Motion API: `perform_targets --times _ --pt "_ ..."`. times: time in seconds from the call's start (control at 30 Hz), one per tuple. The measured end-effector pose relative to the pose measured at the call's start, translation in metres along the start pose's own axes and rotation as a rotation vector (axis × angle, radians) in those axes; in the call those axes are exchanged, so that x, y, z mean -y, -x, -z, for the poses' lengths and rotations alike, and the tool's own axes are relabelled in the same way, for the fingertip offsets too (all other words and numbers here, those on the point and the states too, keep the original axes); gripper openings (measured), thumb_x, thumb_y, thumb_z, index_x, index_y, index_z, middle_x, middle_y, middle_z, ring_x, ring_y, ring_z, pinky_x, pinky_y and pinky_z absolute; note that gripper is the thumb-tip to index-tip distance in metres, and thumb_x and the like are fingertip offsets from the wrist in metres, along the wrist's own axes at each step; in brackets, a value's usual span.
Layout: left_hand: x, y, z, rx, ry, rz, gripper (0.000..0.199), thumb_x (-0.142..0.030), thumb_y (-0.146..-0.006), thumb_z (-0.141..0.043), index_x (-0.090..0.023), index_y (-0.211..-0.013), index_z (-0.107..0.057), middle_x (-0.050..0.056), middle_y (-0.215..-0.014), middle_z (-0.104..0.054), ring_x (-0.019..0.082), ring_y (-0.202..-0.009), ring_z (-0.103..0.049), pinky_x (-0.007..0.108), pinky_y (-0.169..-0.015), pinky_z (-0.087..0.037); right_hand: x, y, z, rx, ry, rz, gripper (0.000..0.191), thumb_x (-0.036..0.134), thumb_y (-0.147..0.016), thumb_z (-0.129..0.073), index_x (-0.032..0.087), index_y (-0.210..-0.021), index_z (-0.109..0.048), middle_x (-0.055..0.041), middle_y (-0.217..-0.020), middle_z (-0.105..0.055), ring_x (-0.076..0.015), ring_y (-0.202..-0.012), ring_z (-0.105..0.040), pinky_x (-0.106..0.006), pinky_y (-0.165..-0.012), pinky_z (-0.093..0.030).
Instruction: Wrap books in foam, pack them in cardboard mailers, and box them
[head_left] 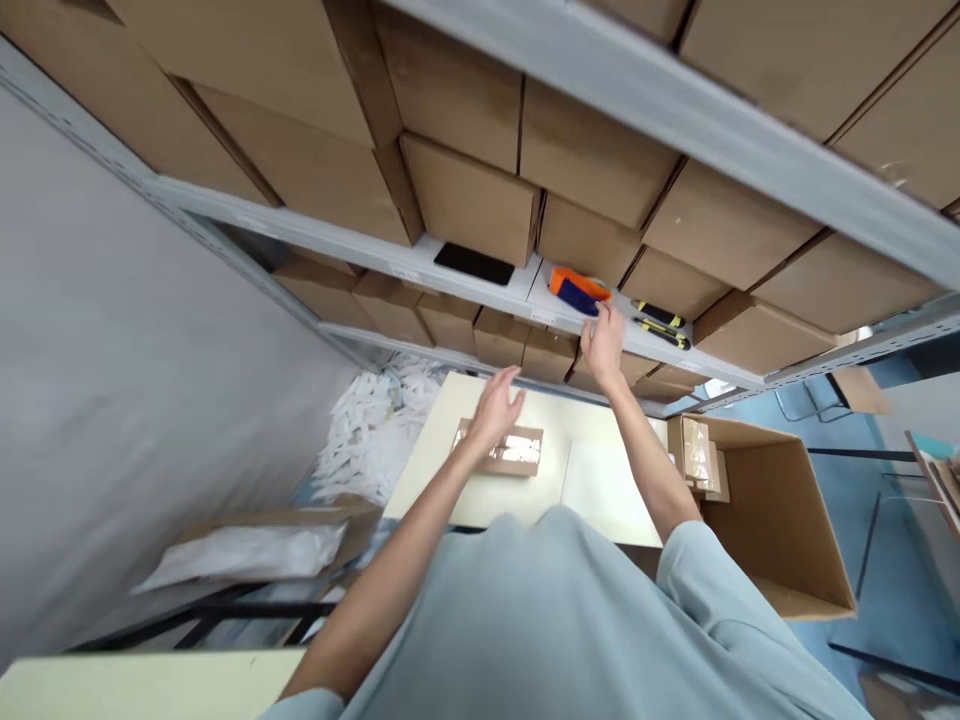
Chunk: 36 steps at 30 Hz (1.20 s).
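So the biggest thing in the room is this metal shelf (712, 120), cutting across the whole top of the frame and crammed with brown boxes (472, 200). Below it, mid-frame, there's a pale table (435, 450), with a big open carton (780, 510) at its right end, lower right of the frame, and a couple of small boxes (697, 455) in it. Left of the table is a messy heap of white scraps (375, 420). A white sheet (607, 480) lies on the table's right half, and a little taped box (517, 452) lies flat left of that, shiny tape along its top.

The person's left hand (495, 408) is over the taped box, fingers loosely open and nothing in them; can't tell if it's touching the box. The right hand (604, 345) is up at the shelf edge, just right of center, fingertips at the lower right end of an orange and blue tool (577, 290) lying there. Fingers look slightly curled, but I can't tell if they're gripping it. Left of that sits a flat black slab (474, 263), and to the right, two skinny black and yellow cutters (660, 325).
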<state>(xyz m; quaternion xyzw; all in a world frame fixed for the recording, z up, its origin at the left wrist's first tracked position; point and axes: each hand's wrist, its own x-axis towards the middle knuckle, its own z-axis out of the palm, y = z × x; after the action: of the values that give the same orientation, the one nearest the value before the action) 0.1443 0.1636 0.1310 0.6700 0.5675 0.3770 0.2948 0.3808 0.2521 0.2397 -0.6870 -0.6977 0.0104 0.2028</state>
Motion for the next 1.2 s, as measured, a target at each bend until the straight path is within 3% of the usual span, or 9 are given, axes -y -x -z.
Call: perform_targets --times 0.17,0.27,0.33,0.43,0.53,0.63,0.77,1.0,1.2 --pt "0.096 0.101 0.038 -0.085 -0.146 0.48 0.056 -0.024 -0.093 -0.066 -0.01 -0.147 -0.065 0.027 -0.151 -0.069 0.041 -0.15 -0.062 0.057 -0.134 -0.044 0.008 0.163 -0.077 0.307 -0.26 -0.178 0.07 0.045 -0.116 -0.036 0.004 -0.172 -0.04 -0.0293 -0.175 -0.047 -0.0365 -0.168 -0.042 -0.057 -0.139 -0.034" --pt "0.11 0.13 0.034 -0.007 -0.172 0.575 0.058 -0.034 -0.097 -0.067 -0.007 -0.149 -0.063 0.03 -0.15 -0.068 0.043 -0.149 -0.063 0.058 -0.13 -0.047 0.033 0.242 -0.12 0.543 -0.408 -0.392 0.091 0.063 -0.114 -0.042 -0.005 -0.174 -0.032 -0.0341 -0.179 -0.04 -0.0379 -0.171 -0.04 -0.051 -0.14 -0.033" --pt "0.107 0.134 0.019 0.051 -0.165 0.567 0.064 -0.044 -0.1 -0.068 -0.007 -0.151 -0.062 0.031 -0.15 -0.069 0.045 -0.148 -0.063 0.058 -0.127 -0.049 0.05 0.269 -0.141 0.576 -0.446 -0.513 0.105 0.072 -0.111 -0.045 -0.008 -0.176 -0.022 -0.0351 -0.182 -0.032 -0.0376 -0.174 -0.035 -0.046 -0.14 -0.033" --pt "0.099 0.131 -0.007 0.028 -0.191 0.568 0.086 -0.059 -0.095 -0.078 -0.004 -0.158 -0.056 0.034 -0.153 -0.067 0.048 -0.148 -0.063 0.058 -0.126 -0.05 0.064 0.279 -0.161 0.519 -0.413 -0.628 0.115 0.078 -0.11 -0.044 -0.009 -0.178 -0.01 -0.035 -0.184 -0.027 -0.0355 -0.175 -0.033 -0.042 -0.138 -0.037" --pt "0.1 0.126 -0.018 0.007 -0.232 0.644 0.093 -0.063 -0.086 -0.087 -0.007 -0.154 -0.059 0.032 -0.146 -0.071 0.049 -0.138 -0.069 0.058 -0.118 -0.055 0.061 0.275 -0.169 0.542 -0.376 -0.669 0.112 0.079 -0.111 -0.037 -0.005 -0.18 -0.007 -0.035 -0.177 -0.042 -0.036 -0.166 -0.048 -0.045 -0.129 -0.048" --pt "0.109 0.124 -0.012 0.058 -0.211 0.664 0.068 -0.062 -0.091 -0.084 -0.017 -0.139 -0.07 0.021 -0.129 -0.081 0.043 -0.122 -0.077 0.051 -0.108 -0.059 0.051 0.273 -0.169 0.597 -0.401 -0.617 0.098 0.074 -0.115 -0.027 0.005 -0.183 -0.009 -0.0277 -0.166 -0.061 -0.0334 -0.154 -0.062 -0.048 -0.121 -0.054" --pt "0.12 0.122 0.006 0.14 -0.206 0.619 0.04 -0.054 -0.109 -0.062 -0.021 -0.126 -0.076 0.016 -0.116 -0.084 0.039 -0.115 -0.079 0.045 -0.104 -0.057 0.042 0.272 -0.164 0.578 -0.451 -0.583 0.081 0.062 -0.119 -0.018 0.011 -0.183 -0.021 -0.0193 -0.166 -0.065 -0.0275 -0.154 -0.062 -0.045 -0.125 -0.051" --pt "0.126 0.125 0.013 0.091 -0.13 0.492 0.058 -0.049 -0.104 -0.068 -0.014 -0.15 -0.065 0.025 -0.152 -0.069 0.042 -0.148 -0.062 0.052 -0.125 -0.048 0.056 0.284 -0.151 0.421 -0.376 -0.683 0.086 0.056 -0.118 -0.013 -0.004 -0.18 -0.017 -0.0243 -0.189 -0.024 -0.0282 -0.177 -0.027 -0.043 -0.142 -0.028" --pt "0.13 0.125 0.018 0.194 -0.12 0.456 0.05 -0.025 -0.101 -0.06 -0.013 -0.148 -0.067 0.025 -0.143 -0.071 0.041 -0.144 -0.064 0.057 -0.128 -0.047 0.071 0.301 -0.151 0.444 -0.379 -0.674 0.07 0.042 -0.119 -0.023 0.002 -0.174 -0.036 -0.0269 -0.173 -0.054 -0.0297 -0.162 -0.052 -0.045 -0.132 -0.044"
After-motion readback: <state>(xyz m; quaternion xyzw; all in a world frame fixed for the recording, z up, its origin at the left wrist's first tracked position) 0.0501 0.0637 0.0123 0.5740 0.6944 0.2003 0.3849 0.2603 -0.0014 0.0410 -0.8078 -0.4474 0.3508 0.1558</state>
